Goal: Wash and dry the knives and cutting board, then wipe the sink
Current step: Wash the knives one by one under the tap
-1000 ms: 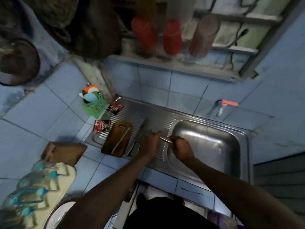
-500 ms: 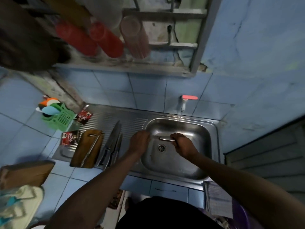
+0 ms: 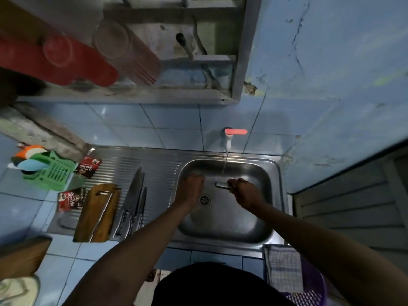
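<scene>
The knife [image 3: 221, 185] is over the middle of the sink [image 3: 273, 164], under the tap stream [image 3: 224, 166]; the right hand [image 3: 244, 193] grips it, and the left hand [image 3: 191, 188] curls at its other end, grip unclear. Wet steel is probably slippery, so hold the handle.

Bare forearms, dark top

Both forearms are uncovered from the frame's lower edge to the wrists, with no sleeves, watch or bracelets showing. The left hand [image 3: 190, 191] and right hand [image 3: 246, 192] wear no gloves or visible rings. A black garment [image 3: 220, 286] covers the torso at the bottom.
</scene>
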